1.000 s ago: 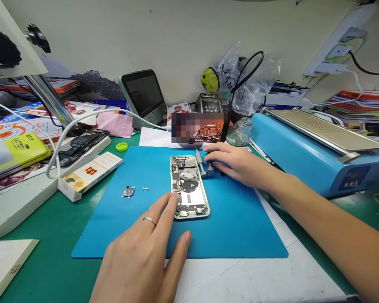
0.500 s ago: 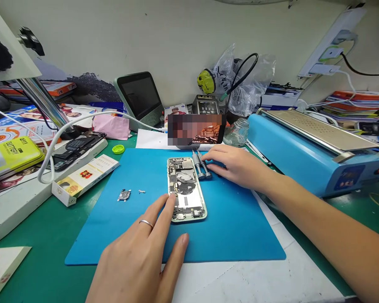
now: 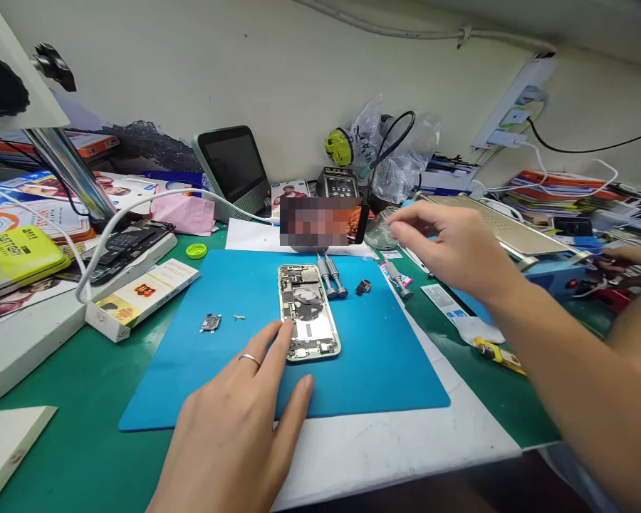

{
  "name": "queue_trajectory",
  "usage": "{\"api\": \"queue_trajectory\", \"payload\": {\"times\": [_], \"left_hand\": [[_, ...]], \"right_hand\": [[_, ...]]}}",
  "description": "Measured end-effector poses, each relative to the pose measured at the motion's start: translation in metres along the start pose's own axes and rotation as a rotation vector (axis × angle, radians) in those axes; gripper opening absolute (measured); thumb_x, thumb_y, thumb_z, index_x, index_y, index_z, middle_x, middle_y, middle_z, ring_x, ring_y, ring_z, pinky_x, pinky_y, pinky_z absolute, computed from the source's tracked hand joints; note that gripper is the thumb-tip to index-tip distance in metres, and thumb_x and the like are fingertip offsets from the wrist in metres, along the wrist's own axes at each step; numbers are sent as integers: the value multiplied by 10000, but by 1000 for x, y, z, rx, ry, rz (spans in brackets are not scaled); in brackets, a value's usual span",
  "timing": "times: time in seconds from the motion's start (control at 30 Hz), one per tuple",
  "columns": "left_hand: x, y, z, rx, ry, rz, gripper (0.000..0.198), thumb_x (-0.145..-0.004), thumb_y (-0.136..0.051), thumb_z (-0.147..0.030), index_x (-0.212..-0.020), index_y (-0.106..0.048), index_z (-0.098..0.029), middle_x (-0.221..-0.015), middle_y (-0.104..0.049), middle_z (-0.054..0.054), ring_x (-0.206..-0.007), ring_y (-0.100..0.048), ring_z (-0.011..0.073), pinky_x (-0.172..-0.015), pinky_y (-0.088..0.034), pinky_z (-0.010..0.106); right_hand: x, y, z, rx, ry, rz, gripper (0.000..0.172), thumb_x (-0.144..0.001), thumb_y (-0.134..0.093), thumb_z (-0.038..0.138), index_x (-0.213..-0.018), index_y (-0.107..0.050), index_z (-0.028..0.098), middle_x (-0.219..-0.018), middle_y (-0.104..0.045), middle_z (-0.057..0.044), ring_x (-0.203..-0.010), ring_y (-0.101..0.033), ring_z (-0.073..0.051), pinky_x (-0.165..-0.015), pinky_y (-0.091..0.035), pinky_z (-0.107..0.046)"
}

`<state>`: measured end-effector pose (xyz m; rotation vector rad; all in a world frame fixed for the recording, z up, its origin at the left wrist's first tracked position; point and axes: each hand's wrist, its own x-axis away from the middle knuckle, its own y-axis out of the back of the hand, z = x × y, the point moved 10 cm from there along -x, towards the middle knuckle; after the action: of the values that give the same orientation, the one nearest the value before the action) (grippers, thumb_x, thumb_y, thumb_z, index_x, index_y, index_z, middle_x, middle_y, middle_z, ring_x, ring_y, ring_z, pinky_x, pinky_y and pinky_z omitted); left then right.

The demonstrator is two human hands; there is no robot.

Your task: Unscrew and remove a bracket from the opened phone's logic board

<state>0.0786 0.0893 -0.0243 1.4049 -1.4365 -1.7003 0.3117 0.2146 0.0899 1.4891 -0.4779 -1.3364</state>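
An opened smartphone (image 3: 308, 313), its inner parts bare, lies face up on a blue mat (image 3: 374, 370). My left hand (image 3: 240, 406) is spread, with fingertips on the phone's left edge. Above the jar and mat's far right corner, my right hand (image 3: 449, 246) is raised with its fingers curled together; whatever they may hold is hidden. Two grey screwdrivers (image 3: 332, 278) lie right of the phone, beside a small black camera module (image 3: 363, 286). Another screwdriver (image 3: 398, 279) rests beyond the mat's right edge. Left of the phone are a small circuit board (image 3: 210, 323) and a tiny metal piece (image 3: 239, 317).
A propped-up phone (image 3: 323, 221) and a glass jar (image 3: 383, 228) stand behind the mat. At right are a blue heating machine (image 3: 550, 278) and a yellow cutter (image 3: 499, 355). A white cable (image 3: 139, 199) arches over a small box (image 3: 144, 299) at left. Another person's arm shows far right.
My right hand has left the two screwdrivers and risen to the right, uncovering the camera module and third screwdriver. My left hand stays on the phone. The view has turned right.
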Motion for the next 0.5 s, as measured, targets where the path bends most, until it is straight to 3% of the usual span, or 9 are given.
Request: {"api": "queue_trajectory", "payload": {"times": [0.13,0.2,0.3,0.37,0.5], "left_hand": [[-3,2,2,102,93,16,520,-1113,-404,-379,-1555,-609,-194,-1500,-692,61,-1126,-808,305,-670,-680,373],[-4,3,0,121,107,21,504,-1113,-405,-349,-1542,-616,-189,-1510,-686,64,-1126,-807,314,-682,-680,397],[-4,3,-1,134,108,19,492,-1112,-436,-333,-1552,-599,-185,-1534,-669,73,-1138,-800,309,-720,-678,398],[-4,2,-1,148,99,18,490,-1103,-459,-334,-1549,-600,-187,-1535,-670,71,-1134,-801,301,-744,-679,394],[-3,1,1,169,92,21,490,-1100,-456,-329,-1551,-596,-198,-1543,-665,64,-1127,-801,294,-739,-678,391]], "right_hand": [[25,-18,-20,108,-87,291,228,-981,-639,349,-933,-820,219,-835,-813,-74,-723,-718,-261,-595,-478,-352],[43,-33,-31,134,-126,387,218,-1018,-636,336,-1050,-805,201,-897,-810,-72,-726,-712,-238,-598,-502,-339],[63,-54,-39,128,-146,490,249,-1056,-689,393,-1172,-737,178,-1073,-774,-58,-896,-738,-199,-804,-629,-379],[67,-59,-41,102,-149,498,268,-1056,-704,415,-1171,-723,174,-1144,-755,-62,-987,-738,-201,-893,-640,-413],[60,-37,-40,4,-186,341,289,-1067,-606,436,-1001,-765,204,-1013,-783,-96,-919,-732,-267,-786,-590,-408]]}}
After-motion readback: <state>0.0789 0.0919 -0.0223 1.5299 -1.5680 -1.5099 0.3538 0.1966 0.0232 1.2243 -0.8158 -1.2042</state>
